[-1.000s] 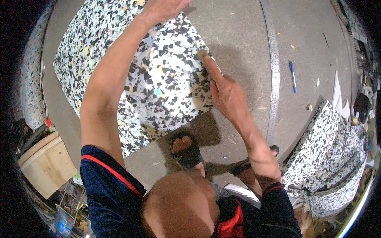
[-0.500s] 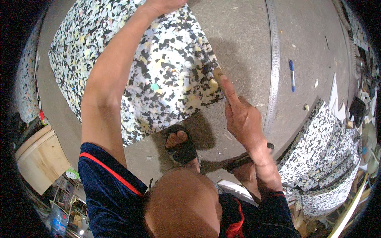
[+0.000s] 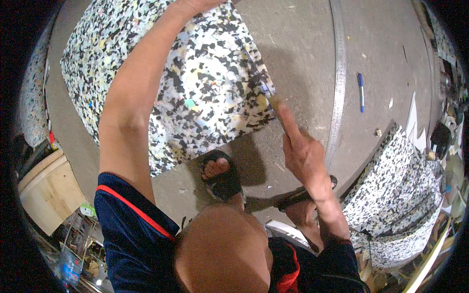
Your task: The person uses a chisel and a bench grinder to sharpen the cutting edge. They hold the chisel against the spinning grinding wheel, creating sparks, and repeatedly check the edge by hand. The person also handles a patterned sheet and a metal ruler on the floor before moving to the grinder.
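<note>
A large sheet of speckled foam (image 3: 210, 83), white and black with flecks of yellow, blue and green, lies on the concrete floor (image 3: 298, 58) in front of the person, slightly left of centre; its far end runs out past the top of the view. The left hand (image 3: 198, 5) rests on the sheet near its right-hand edge, but the top of the picture cuts off the fingers, so I cannot tell whether they are spread or pressed together. The left forearm crosses above the foam.

The right hand (image 3: 305, 154) is just beside the sheet's near right corner. Its fingers are curled around a slim blade (image 3: 282, 124), mostly hidden, with the index finger stretched out along it toward the foam's edge. A tan patch shows at that fingertip; whether it is a wrapping or part of the tool is unclear. From there a thin dark line runs up the foam, close to the right edge.

To the right, a long steel ruler (image 3: 337, 83) lies on the floor, looking bowed in the fisheye view, and beyond it a pen (image 3: 361, 93) with a blue cap and white barrel. Farther right and nearer the person is a heap of bent foam pieces (image 3: 395, 195) in a similar speckle. A black sandal (image 3: 228, 188) is on the left foot, just below the sheet's near edge. Wooden boards (image 3: 56, 195) stand at the left, with a clear plastic bottle (image 3: 71, 268) below them.
</note>
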`<state>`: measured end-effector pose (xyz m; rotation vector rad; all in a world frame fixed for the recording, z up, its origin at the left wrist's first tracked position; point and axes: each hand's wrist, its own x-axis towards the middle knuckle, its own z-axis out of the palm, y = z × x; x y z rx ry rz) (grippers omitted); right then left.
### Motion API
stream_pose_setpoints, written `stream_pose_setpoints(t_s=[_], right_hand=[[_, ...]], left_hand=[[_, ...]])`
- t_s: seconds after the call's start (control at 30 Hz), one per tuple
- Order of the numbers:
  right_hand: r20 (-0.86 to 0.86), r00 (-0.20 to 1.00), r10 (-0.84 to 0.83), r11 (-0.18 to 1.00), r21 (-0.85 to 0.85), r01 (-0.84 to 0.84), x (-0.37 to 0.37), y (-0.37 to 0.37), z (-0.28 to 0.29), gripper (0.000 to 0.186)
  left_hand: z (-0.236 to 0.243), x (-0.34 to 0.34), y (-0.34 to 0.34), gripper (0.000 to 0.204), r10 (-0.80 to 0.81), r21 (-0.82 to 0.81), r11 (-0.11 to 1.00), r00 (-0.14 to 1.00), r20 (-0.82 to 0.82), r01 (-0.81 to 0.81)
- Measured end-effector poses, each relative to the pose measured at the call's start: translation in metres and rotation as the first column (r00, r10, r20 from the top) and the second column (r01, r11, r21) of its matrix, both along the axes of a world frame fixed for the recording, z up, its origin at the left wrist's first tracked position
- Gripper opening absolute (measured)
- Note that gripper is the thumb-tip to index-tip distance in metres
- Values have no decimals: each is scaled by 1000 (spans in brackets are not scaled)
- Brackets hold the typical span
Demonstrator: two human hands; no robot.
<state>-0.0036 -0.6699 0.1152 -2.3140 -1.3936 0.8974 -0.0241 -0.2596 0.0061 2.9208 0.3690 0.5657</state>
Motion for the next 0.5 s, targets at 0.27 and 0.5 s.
stream_pose_setpoints(t_s=[0.27, 0.5], right_hand=[[36, 998, -53, 999, 7, 52, 8, 44, -36, 72], [-15, 998, -55, 997, -60, 54, -10, -25, -9, 70]], left_hand=[[5, 11, -6, 31, -105, 5, 994, 985, 135, 106], [4, 0, 5, 32, -20, 108, 994, 998, 64, 13]])
